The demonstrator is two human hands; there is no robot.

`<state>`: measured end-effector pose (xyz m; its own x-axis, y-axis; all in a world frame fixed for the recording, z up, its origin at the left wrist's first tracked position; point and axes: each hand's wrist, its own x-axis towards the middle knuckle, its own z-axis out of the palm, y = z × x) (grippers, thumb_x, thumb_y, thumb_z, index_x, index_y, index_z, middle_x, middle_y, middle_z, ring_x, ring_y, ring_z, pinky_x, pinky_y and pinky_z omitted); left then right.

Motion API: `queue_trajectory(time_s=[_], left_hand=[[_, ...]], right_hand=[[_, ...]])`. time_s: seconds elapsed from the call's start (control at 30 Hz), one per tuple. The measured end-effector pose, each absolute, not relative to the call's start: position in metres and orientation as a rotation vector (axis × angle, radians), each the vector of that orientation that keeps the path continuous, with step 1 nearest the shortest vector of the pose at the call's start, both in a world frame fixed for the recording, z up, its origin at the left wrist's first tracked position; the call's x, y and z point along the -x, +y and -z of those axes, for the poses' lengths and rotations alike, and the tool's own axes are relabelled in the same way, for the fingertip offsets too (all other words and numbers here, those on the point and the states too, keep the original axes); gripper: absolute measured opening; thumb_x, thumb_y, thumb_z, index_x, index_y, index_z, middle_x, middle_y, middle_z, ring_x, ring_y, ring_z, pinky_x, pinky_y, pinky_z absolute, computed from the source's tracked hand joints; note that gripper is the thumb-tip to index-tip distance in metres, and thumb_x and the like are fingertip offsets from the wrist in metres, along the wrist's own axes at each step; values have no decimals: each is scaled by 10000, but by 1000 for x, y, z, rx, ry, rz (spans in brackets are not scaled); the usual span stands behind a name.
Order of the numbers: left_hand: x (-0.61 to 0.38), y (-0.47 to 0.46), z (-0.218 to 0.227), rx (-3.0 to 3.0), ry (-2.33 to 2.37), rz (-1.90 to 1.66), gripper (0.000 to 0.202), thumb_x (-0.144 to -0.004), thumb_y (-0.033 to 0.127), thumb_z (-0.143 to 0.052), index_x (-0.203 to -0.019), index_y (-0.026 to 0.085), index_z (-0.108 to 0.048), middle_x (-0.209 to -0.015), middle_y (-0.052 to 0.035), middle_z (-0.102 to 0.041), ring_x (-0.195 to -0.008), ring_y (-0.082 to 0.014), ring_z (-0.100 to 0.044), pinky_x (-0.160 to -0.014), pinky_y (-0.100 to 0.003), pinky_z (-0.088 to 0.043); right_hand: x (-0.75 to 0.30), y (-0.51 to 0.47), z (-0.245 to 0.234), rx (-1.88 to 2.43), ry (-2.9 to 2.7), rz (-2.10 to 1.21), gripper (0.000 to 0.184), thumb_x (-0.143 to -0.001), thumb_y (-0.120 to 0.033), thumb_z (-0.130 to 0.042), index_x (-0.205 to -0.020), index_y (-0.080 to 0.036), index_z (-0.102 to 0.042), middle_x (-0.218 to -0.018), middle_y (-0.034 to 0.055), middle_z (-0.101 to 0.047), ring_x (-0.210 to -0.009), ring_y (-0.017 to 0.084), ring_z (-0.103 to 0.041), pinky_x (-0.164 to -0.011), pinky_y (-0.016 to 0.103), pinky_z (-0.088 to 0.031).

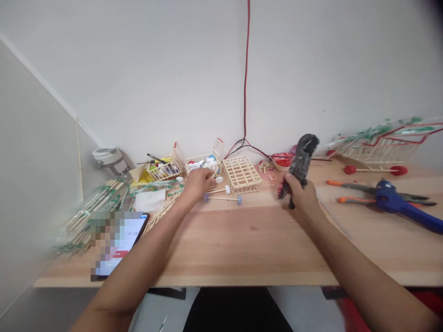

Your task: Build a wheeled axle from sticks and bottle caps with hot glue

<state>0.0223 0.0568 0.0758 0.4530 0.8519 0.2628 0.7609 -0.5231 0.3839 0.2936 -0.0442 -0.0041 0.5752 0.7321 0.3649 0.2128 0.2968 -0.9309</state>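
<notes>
My left hand [198, 183] hangs open over the desk, its fingers close to a small popsicle-stick frame [204, 161] filled with bottle caps. Just below those fingers lie two wooden axles, one with white cap wheels [218, 190] and one with blue cap wheels [222, 198]. A square stick lattice [241, 175] stands to the right of them. My right hand [300, 198] grips a dark, scuffed hand tool [300, 161] upright, its head pointing up. The tool's exact kind is unclear.
A blue-handled tool [391, 198] and orange-handled pliers [349, 186] lie at the right, behind them a stick cart with red wheels [377, 150]. Bundled sticks [97, 212], a phone [119, 242] and a red-stained bowl [282, 161] sit on the desk. A red-and-black wire [245, 92] hangs down the wall.
</notes>
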Motion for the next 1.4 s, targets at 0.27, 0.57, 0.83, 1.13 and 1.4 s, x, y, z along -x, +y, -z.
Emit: queue_trajectory(time_s=[0.27, 0.57, 0.83, 1.13, 1.4], left_hand=[[-69, 49, -75, -1728, 970, -878, 136, -767, 153, -584, -776, 186, -452, -486, 75, -547, -340, -78, -467, -404, -175, -360], [-90, 52, -66, -1767, 1029, -871, 97, -762, 135, -583, -753, 172, -493, -476, 67, -542, -387, -106, -563, -434, -187, -429], [-95, 51, -65, -1982, 1225, -909, 109, -702, 126, -572, -735, 193, -492, -480, 67, -522, -438, -121, -522, -515, -220, -390], [-100, 58, -64, -2143, 1330, -850, 94, -694, 116, -590, -684, 187, -529, -581, 13, -587, -579, -146, -568, -599, -234, -412], [-100, 57, -65, -2210, 1339, -820, 78, -737, 171, -611, -693, 188, -549, -550, 10, -582, -540, -145, -564, -587, -233, -411]], right_hand=[[-294, -42, 6, 1242, -885, -489, 377, -755, -543, -654, -680, -182, -576, -547, 10, -596, -483, 150, -568, -439, 255, -472], [-295, -42, 5, 1256, -882, -504, 361, -782, -530, -641, -711, -177, -606, -571, 19, -608, -513, 160, -575, -461, 262, -475], [-291, -44, 1, 1257, -875, -557, 357, -808, -506, -621, -672, -176, -597, -565, 12, -603, -509, 135, -557, -481, 241, -460], [-287, -46, -5, 1245, -888, -549, 404, -796, -541, -625, -637, -170, -596, -547, 24, -603, -495, 135, -557, -462, 238, -456], [-285, -47, -9, 1257, -876, -554, 395, -794, -529, -624, -624, -174, -591, -536, 22, -600, -485, 131, -557, -455, 233, -457]])
